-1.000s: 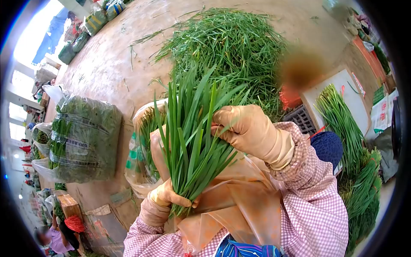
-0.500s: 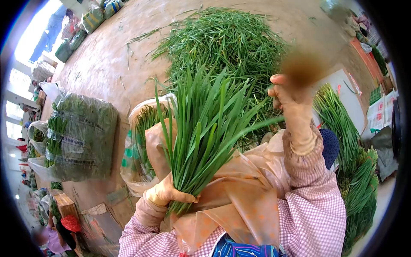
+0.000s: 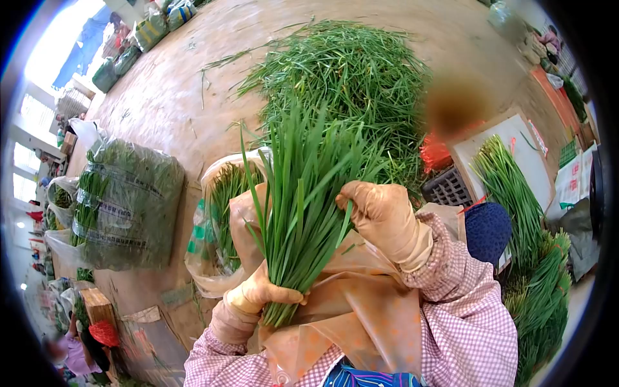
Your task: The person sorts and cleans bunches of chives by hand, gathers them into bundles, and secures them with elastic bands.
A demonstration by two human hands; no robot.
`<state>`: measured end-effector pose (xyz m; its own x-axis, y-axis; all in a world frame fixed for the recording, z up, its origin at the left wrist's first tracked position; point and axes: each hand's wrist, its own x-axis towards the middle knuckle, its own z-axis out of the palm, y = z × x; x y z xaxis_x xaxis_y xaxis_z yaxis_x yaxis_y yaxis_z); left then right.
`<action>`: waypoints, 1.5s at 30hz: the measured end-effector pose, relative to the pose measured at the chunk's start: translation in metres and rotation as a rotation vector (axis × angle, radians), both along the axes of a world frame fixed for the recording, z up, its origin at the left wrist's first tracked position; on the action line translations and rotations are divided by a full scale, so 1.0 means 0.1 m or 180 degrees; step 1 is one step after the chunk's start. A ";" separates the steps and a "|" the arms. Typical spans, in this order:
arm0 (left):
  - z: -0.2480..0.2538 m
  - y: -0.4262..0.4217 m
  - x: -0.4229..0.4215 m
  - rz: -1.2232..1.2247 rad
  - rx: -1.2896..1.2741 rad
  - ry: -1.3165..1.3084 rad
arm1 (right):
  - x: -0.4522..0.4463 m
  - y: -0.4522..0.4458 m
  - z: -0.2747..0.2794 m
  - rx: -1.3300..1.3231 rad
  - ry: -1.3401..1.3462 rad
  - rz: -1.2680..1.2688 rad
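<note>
My left hand, in a pale rubber glove, is closed round the lower stalks of a bunch of garlic chives. The long flat green leaves fan upward, away from my body. At the bunch's right edge, my right hand, gloved the same way, is closed with its fingertips pinching at the outer leaves. How many leaves are between them is hidden. A translucent orange-dotted apron covers my lap below the bunch.
A heap of loose leaves lies on the floor ahead. Left are an open bag of chives and a large wrapped bale. Right are a black crate, a white board and piled chives. A person is at lower left.
My right hand has come down and left from above, beside the heap, to the bunch's right edge. The leaf that stuck out rightward no longer shows there. My left hand keeps its hold.
</note>
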<state>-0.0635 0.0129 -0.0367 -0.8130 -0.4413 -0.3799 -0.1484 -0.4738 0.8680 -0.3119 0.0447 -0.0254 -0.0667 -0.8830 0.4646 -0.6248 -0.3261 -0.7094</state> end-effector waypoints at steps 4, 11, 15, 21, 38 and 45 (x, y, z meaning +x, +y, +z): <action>-0.04 -0.04 -0.04 0.0166 0.0211 0.0038 | -0.02 -0.12 -0.15 0.0322 -0.1071 -0.0228; -0.08 -0.08 0.11 -0.0058 0.0629 0.0213 | -0.47 -0.16 0.13 -0.1093 0.0277 -0.1379; -0.06 -0.03 0.13 0.0017 0.0468 -0.0005 | 0.15 0.17 0.29 -0.1904 0.1485 0.1123; -0.19 0.13 0.48 0.0339 0.1117 0.0028 | 0.54 -0.02 -0.03 -0.1227 0.1775 0.0752; -0.46 0.42 0.97 0.0823 0.1470 0.0461 | 1.14 -0.21 -0.51 -0.0067 -0.0464 0.0891; -0.40 0.38 0.90 0.0786 0.1410 0.0565 | 1.12 -0.43 -0.42 0.1295 -0.2147 0.0959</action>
<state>0.0265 0.0512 -0.0766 -0.7739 -0.4563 -0.4392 0.1448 -0.8026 0.5786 -0.2002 0.0014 -0.0672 0.0495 -0.9974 0.0516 0.0478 -0.0492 -0.9976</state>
